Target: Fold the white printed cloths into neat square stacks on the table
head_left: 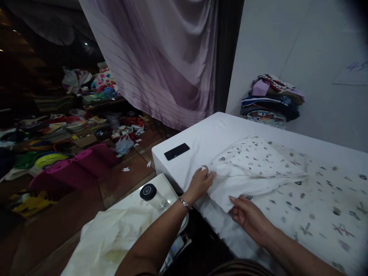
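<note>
A white cloth with small dark printed figures [258, 165] lies partly folded on a table covered in white sheeting [218, 130]. My left hand [199, 183] pinches the folded cloth's left edge, a bracelet on its wrist. My right hand [248, 216] grips the near corner of the same fold, fingers curled under the fabric. The rest of the printed cloth spreads flat to the right [324, 207].
A black phone [176, 151] lies on the table's left corner. A dark-capped jar [151, 194] stands on a lower white surface with pale fabric [109, 237]. Folded clothes [271, 101] are stacked by the wall. A purple curtain [161, 57] hangs behind; the floor at left is cluttered.
</note>
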A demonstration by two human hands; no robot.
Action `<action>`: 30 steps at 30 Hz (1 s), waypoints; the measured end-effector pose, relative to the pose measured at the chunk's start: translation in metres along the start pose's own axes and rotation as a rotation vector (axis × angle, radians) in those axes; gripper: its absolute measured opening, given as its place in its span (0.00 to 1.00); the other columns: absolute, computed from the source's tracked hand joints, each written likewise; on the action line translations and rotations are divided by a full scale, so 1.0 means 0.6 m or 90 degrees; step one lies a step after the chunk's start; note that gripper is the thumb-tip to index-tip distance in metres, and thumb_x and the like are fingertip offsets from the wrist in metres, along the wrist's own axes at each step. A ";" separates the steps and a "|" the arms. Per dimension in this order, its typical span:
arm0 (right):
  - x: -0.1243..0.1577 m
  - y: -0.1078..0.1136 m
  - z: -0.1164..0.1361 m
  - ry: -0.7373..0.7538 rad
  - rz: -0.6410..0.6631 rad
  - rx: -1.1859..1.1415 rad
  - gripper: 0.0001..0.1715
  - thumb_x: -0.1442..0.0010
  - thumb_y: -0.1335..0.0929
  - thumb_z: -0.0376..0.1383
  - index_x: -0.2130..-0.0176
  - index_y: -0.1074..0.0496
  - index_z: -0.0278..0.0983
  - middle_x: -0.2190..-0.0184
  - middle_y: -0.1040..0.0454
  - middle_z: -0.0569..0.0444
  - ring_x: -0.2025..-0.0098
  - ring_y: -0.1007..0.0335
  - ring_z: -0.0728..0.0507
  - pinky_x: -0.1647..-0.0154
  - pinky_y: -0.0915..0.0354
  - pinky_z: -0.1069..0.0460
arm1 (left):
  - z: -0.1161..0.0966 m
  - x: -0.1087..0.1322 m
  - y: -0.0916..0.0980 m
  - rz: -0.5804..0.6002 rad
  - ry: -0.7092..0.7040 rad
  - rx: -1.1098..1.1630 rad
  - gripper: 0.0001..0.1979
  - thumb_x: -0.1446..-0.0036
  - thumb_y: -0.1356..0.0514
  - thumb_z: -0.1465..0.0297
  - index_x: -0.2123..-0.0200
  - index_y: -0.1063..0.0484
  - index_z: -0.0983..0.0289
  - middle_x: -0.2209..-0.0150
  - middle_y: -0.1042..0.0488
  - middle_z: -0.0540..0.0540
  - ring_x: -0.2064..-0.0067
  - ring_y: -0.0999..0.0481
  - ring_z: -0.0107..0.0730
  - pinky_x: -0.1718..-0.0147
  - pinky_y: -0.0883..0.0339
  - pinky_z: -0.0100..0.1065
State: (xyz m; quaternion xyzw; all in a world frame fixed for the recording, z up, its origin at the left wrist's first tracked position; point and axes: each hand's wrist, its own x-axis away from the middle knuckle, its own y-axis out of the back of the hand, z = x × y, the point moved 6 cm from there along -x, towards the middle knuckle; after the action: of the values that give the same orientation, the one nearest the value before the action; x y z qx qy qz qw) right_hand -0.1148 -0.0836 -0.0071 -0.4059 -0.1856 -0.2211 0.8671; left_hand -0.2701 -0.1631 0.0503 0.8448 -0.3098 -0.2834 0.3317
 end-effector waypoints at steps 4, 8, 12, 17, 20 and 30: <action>0.009 0.005 0.008 0.041 -0.014 0.010 0.15 0.55 0.24 0.32 0.72 0.33 0.37 0.78 0.34 0.62 0.79 0.40 0.55 0.81 0.39 0.59 | -0.059 0.028 -0.015 -0.022 -0.279 0.027 0.07 0.47 0.49 0.75 0.71 0.32 0.63 0.66 0.27 0.55 0.60 0.30 0.35 0.54 0.39 0.40; 0.016 0.002 0.008 0.043 0.017 0.034 0.16 0.55 0.24 0.32 0.66 0.30 0.37 0.76 0.34 0.61 0.78 0.40 0.55 0.80 0.38 0.58 | -0.080 0.068 -0.036 0.078 -0.334 0.080 0.20 0.52 0.48 0.80 0.55 0.31 0.61 0.62 0.24 0.53 0.60 0.27 0.32 0.56 0.38 0.38; 0.022 0.001 0.004 0.037 0.017 0.040 0.15 0.55 0.24 0.32 0.68 0.30 0.37 0.76 0.35 0.61 0.77 0.40 0.54 0.79 0.37 0.57 | -0.084 0.085 -0.038 0.044 -0.329 0.087 0.19 0.50 0.45 0.77 0.53 0.31 0.63 0.58 0.24 0.55 0.57 0.26 0.34 0.57 0.36 0.37; 0.034 0.002 0.004 0.036 0.034 0.037 0.15 0.55 0.25 0.31 0.66 0.29 0.38 0.73 0.33 0.61 0.75 0.39 0.53 0.74 0.33 0.56 | -0.094 0.079 -0.019 -0.009 -0.354 0.105 0.12 0.45 0.47 0.76 0.59 0.28 0.62 0.61 0.23 0.55 0.58 0.26 0.33 0.58 0.34 0.36; 0.044 0.006 0.010 0.041 0.027 0.019 0.14 0.55 0.25 0.29 0.67 0.29 0.39 0.72 0.32 0.61 0.74 0.38 0.53 0.71 0.31 0.54 | -0.097 0.081 -0.006 -0.013 -0.339 0.149 0.13 0.47 0.47 0.78 0.59 0.28 0.62 0.60 0.24 0.56 0.57 0.26 0.33 0.57 0.33 0.38; 0.055 -0.004 0.005 0.009 0.057 0.047 0.15 0.55 0.25 0.30 0.66 0.28 0.38 0.73 0.29 0.60 0.74 0.36 0.52 0.69 0.32 0.54 | -0.106 0.110 -0.002 -0.005 -0.317 0.205 0.08 0.43 0.45 0.73 0.60 0.29 0.62 0.61 0.23 0.55 0.56 0.26 0.32 0.55 0.33 0.38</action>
State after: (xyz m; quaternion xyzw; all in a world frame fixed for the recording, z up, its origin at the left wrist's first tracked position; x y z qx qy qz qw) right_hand -0.0890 -0.0905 0.0127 -0.3801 -0.1690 -0.1777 0.8918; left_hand -0.1833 -0.1849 0.0712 0.7922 -0.4194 -0.4305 0.1057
